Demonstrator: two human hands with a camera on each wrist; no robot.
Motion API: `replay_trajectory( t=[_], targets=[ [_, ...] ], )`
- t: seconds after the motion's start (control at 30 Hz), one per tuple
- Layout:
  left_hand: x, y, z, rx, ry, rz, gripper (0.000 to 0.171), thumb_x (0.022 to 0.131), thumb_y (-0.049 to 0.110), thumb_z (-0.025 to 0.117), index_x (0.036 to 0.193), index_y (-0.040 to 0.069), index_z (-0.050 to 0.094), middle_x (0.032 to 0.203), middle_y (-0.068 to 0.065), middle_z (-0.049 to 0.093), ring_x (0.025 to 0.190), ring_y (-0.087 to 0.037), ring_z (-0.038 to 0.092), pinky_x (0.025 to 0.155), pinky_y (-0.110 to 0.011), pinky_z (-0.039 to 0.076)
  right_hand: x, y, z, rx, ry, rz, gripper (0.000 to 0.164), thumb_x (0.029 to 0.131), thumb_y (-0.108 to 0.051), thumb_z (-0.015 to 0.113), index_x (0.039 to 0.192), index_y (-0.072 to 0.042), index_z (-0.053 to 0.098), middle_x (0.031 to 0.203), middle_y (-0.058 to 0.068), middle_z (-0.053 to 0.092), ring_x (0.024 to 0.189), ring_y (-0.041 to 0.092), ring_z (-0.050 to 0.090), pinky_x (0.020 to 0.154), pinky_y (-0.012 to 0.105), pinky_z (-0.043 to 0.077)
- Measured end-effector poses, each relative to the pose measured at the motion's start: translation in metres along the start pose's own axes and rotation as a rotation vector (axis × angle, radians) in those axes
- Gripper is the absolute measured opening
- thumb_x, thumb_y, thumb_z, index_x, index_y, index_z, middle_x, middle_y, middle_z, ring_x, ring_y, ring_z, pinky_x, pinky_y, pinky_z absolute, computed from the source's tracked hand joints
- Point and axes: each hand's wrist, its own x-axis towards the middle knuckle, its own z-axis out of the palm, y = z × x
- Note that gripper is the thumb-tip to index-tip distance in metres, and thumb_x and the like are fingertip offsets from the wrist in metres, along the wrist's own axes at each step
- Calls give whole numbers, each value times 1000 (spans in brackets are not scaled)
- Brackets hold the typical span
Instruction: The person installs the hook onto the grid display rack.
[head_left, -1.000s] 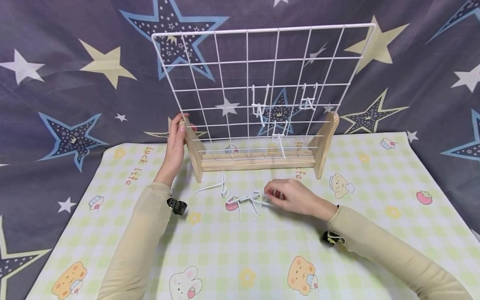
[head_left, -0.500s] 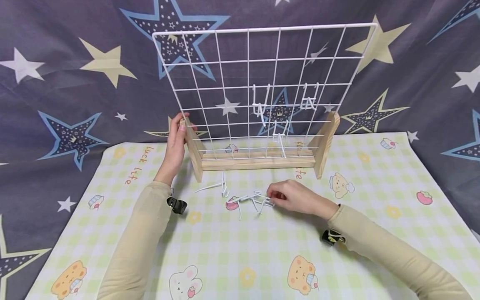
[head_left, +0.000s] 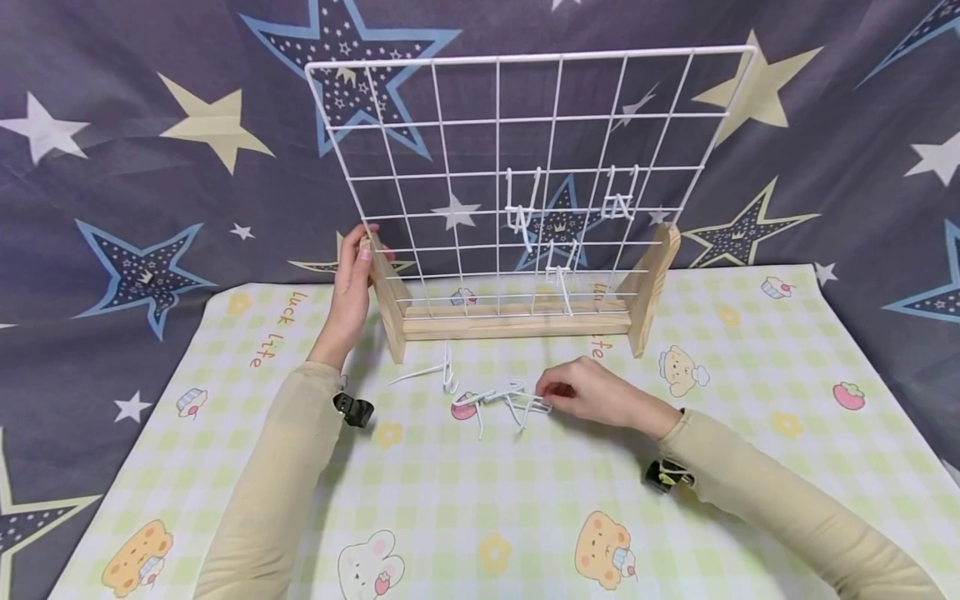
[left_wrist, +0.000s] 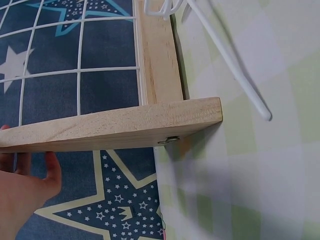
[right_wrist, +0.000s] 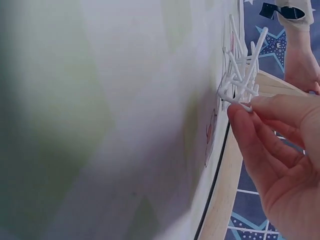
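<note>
In the head view, a white wire grid (head_left: 525,58) stands upright on a wooden base. My left hand (head_left: 349,287) grips the top of the base's left side panel (head_left: 387,312), and the left wrist view shows fingers at the edge of that panel (left_wrist: 110,127). Low over the table, my right hand (head_left: 588,390) pinches the end of a white wire hook (head_left: 529,407) between thumb and fingertips. That hook overlaps other loose hooks (head_left: 486,396) beside it. The right wrist view has the pinched end of the hook (right_wrist: 229,97) close to the tabletop.
Three similar hooks hang on the grid's right half: an upper-middle hook (head_left: 519,218), a right hook (head_left: 617,206) and a lower hook (head_left: 558,273). Another loose hook (head_left: 447,367) lies before the base's left end. A star-patterned cloth (head_left: 225,208) hangs behind the checked tablecloth (head_left: 420,500).
My right hand has closed its fingertips on a hook, whose wire frame has shifted slightly among the loose ones. The left hand has stayed on the side panel.
</note>
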Motion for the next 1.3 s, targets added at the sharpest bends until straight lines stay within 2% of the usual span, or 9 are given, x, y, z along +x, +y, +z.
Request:
replay_trajectory(
  t=[0.2, 0.37, 0.57, 0.67, 0.87, 1.07, 1.3],
  targets=[
    [0, 0, 1, -6, 3, 5, 41, 106, 28, 31, 141, 7, 38, 113, -15, 50, 107, -26, 52, 88, -33, 42, 1, -4, 1, -37, 7, -44, 9, 85, 1, 68, 93, -4, 71, 88, 4, 70, 74, 7, 61, 66, 23, 51],
    [0, 1, 1, -14, 1, 6, 41, 106, 28, 31, 141, 8, 39, 114, -17, 49, 107, -28, 52, 88, -33, 42, -2, -5, 0, -63, 14, -48, 12, 83, 3, 68, 93, -4, 71, 89, 4, 70, 75, 8, 62, 67, 23, 52],
    [0, 1, 1, -20, 4, -5, 39, 106, 26, 31, 140, 9, 39, 111, -11, 51, 108, -32, 51, 90, -34, 42, -9, -4, -6, -83, 50, -75, 16, 81, 5, 69, 95, -2, 71, 90, 5, 70, 77, 11, 64, 68, 22, 53],
    [1, 1, 0, -41, 11, -11, 37, 106, 26, 32, 138, 10, 41, 112, -13, 51, 107, -31, 51, 90, -35, 42, -12, -2, -11, -91, 65, -74, 16, 81, 6, 68, 95, -2, 71, 90, 5, 69, 78, 12, 64, 68, 23, 53],
    [2, 0, -1, -34, 8, -13, 36, 107, 24, 31, 139, 11, 42, 114, -22, 49, 107, -28, 52, 89, -34, 42, -17, 2, -19, -85, 89, -42, 15, 81, 7, 67, 93, -2, 71, 88, 3, 69, 77, 12, 63, 67, 23, 54],
    [2, 0, -1, -5, 11, -18, 40, 107, 28, 32, 141, 11, 41, 111, -13, 52, 106, -24, 53, 91, -35, 42, -20, 6, -24, -23, 114, 23, 13, 83, 7, 66, 91, -3, 70, 86, 2, 69, 78, 12, 65, 67, 22, 54],
    [1, 0, 0, -11, 17, -16, 40, 106, 29, 33, 141, 10, 42, 110, -11, 54, 108, -29, 53, 89, -34, 42, -26, 7, -23, 62, 153, 102, 15, 82, 9, 67, 93, -1, 70, 87, 5, 69, 76, 14, 65, 67, 25, 55]
  ],
)
